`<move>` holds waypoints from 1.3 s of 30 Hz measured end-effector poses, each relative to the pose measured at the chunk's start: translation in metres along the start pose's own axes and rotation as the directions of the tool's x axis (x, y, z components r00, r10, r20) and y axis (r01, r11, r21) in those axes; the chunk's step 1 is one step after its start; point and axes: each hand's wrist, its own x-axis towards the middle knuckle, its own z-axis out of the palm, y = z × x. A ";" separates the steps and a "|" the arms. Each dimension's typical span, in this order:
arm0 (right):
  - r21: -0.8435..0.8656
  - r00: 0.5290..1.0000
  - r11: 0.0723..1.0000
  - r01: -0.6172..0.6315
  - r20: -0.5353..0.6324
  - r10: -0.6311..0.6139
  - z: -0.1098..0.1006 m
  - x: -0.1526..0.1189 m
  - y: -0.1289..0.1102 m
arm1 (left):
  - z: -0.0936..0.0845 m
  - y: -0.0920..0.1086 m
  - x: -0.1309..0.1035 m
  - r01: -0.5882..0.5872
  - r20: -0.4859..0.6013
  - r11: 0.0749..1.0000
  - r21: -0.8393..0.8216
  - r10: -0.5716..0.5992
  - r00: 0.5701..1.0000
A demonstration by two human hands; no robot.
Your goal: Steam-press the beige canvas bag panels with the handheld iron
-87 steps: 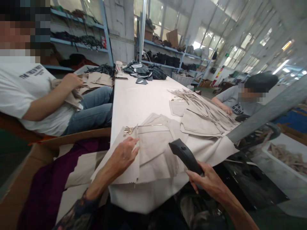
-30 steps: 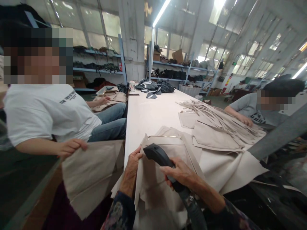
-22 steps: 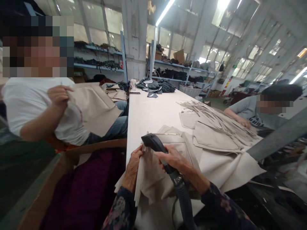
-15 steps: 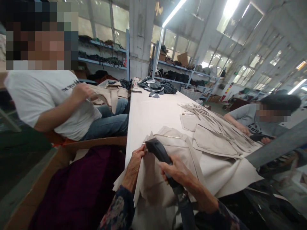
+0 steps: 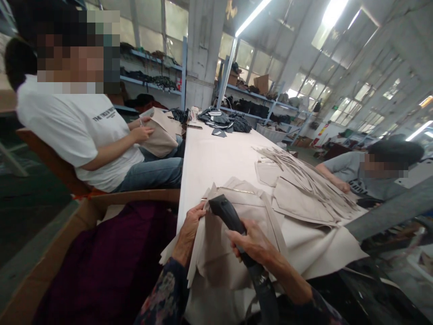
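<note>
My right hand (image 5: 253, 243) is wrapped round a black handheld thread trimmer (image 5: 224, 211), a clipper-like tool with a thick dark hose (image 5: 265, 293) running down toward me. Its head rests at the upper left edge of a beige fabric piece (image 5: 216, 255) with a metal zipper (image 5: 237, 191) along its top. My left hand (image 5: 189, 230) pinches that edge beside the zipper end, close to the trimmer's head. Other beige layers lie under the piece, which drapes over the near table edge.
On the white table (image 5: 216, 153) lie more beige pieces (image 5: 301, 203), long fabric strips (image 5: 297, 171) and a dark garment pile (image 5: 223, 119). A cardboard box (image 5: 43, 266) with purple cloth (image 5: 111, 257) stands left. One co-worker (image 5: 101, 131) sits left with beige fabric, another (image 5: 355, 167) right.
The trimmer's head has shifted slightly right along the fabric edge; both my hands keep their grip. The left co-worker has lowered an arm and now holds beige fabric up in both hands.
</note>
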 end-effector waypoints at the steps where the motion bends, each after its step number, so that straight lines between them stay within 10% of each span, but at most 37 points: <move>1: -0.013 1.000 1.000 0.027 0.001 -0.027 0.002 0.005 -0.002 | 0.001 0.000 0.000 0.004 -0.028 1.000 0.000 -0.004 1.000; 7: -0.034 0.985 0.999 0.026 -0.171 -0.032 -0.026 0.018 -0.019 | 0.011 -0.003 -0.003 0.018 -0.174 0.995 0.101 0.000 0.985; 12: 0.039 0.964 0.995 -0.094 -0.247 0.101 -0.086 -0.048 -0.003 | 0.020 -0.011 0.002 -0.025 -0.231 0.881 0.473 0.151 0.961; 19: 0.003 0.934 0.986 -0.169 -0.320 0.162 -0.115 -0.159 0.050 | 0.031 -0.020 -0.002 -0.192 0.172 0.066 0.979 0.234 0.957; 24: 0.173 0.928 0.974 -0.148 -0.317 0.197 -0.101 -0.181 0.091 | 0.094 -0.018 -0.028 -0.218 0.324 -0.326 0.920 0.317 0.891; 31: 0.261 0.920 0.959 -0.114 -0.337 0.202 -0.091 -0.176 0.107 | 0.196 -0.086 -0.044 -0.396 0.493 -0.415 0.819 0.156 0.856; 36: 0.266 0.889 0.959 -0.100 -0.409 0.206 -0.102 -0.186 0.122 | 0.204 -0.109 -0.029 -0.407 0.481 -0.395 0.824 0.106 0.870; 39: 0.289 0.873 0.950 -0.114 -0.427 0.235 -0.105 -0.190 0.135 | 0.197 -0.101 -0.018 -0.417 0.435 -0.138 0.899 0.150 0.888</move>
